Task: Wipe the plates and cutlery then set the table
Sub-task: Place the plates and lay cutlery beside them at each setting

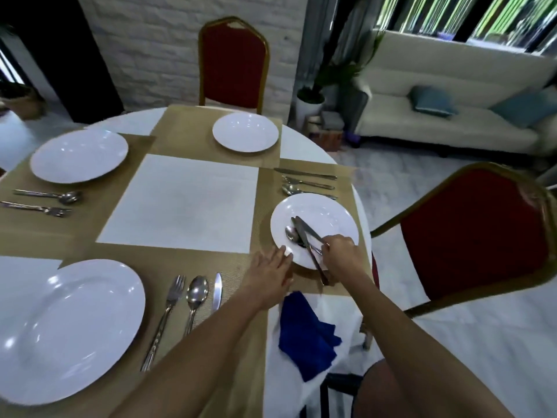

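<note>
A white plate point(328, 212) lies on the gold placemat at the table's right side, with knives and a spoon point(291, 235) piled on it. My right hand point(340, 251) grips the handles of that cutlery point(304, 233) at the plate's near rim. With straight fingers, my left hand point(269, 274) touches the plate's near left edge. A blue cloth point(304, 330) lies on the white tablecloth just below both hands. Beyond this plate, a knife point(304, 174), fork point(307, 182) and spoon point(301, 191) lie side by side.
Three more white plates sit at the near left point(60, 330), far left point(80, 155) and far side point(244, 131). A fork, spoon and knife point(196, 297) lie beside the near plate. Red chairs stand at the right point(476, 230) and behind point(233, 61). A white sofa point(452, 95) is beyond.
</note>
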A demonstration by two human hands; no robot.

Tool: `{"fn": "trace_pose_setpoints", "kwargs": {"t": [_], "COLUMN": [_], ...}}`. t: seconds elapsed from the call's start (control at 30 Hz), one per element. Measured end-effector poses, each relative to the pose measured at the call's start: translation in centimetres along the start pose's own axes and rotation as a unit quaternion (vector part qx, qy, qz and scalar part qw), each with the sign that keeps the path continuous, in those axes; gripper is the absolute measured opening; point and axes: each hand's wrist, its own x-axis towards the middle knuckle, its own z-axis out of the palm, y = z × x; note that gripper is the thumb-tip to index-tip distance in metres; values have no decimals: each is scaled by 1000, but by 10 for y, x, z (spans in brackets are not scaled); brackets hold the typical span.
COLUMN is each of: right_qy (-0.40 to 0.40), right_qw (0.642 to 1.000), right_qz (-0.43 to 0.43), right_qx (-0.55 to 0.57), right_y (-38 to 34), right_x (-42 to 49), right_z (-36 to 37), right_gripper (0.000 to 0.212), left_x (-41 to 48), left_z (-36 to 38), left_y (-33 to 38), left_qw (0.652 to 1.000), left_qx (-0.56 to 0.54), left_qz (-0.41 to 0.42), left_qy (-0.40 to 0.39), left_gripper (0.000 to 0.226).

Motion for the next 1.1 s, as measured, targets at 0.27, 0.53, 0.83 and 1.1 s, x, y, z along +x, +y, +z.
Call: {"fn": "trace_pose_setpoints", "kwargs": {"t": [0.27, 0.53, 0.83, 1.1], "right_qy": [-54, -62, -44, -56], "right_qw": [995, 995, 988, 854], "right_qz": [-12, 29, 54, 76], "right_qx": [79, 73, 141, 511], "right_y": [-11, -23, -27, -102], "right_x": [12, 26, 23, 25], "right_z": [10, 12, -1, -44], "right_gripper": [29, 19, 23, 9], "left_x": [3, 2, 3, -18], "left_z": [10, 3, -11, -45], "left_y": [4, 11, 16, -20], "left_qw": [999, 999, 969, 749], "left_qx": [8, -10, -213, -644], "left_qz": [-26, -30, -50, -133], "left_qy": [-28, -9, 116, 80], "left_gripper": [61, 59, 36, 28]}}
